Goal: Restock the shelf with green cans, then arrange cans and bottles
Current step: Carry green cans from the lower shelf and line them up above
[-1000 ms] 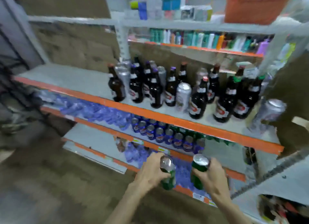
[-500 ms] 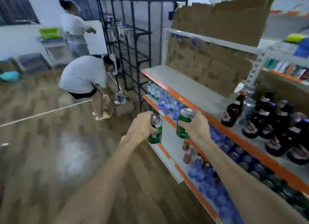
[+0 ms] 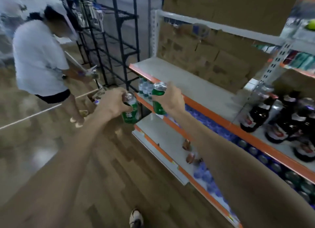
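My left hand (image 3: 113, 104) grips a green can (image 3: 132, 111) with a silver top, held out in the aisle just left of the shelf unit's end. My right hand (image 3: 171, 98) grips a second green can (image 3: 157, 103), slightly higher and closer to the orange-edged shelf (image 3: 192, 88). Both cans are upright and roughly side by side. The left part of that grey shelf board is bare. Dark brown bottles (image 3: 255, 115) and a silver can (image 3: 275, 109) stand at its right end.
Lower shelves hold clear water bottles (image 3: 144, 88), blue-topped cans (image 3: 260, 158) and blue bottles (image 3: 204, 175). Cardboard boxes (image 3: 201, 54) back the shelf. A black wire rack (image 3: 109, 40) stands beyond. A person in a white shirt (image 3: 39, 57) bends over at the left, on wooden flooring.
The view has swung left along the shelf and closer to its end. Both hands still grip their green cans and have risen toward the bare left part of the shelf.
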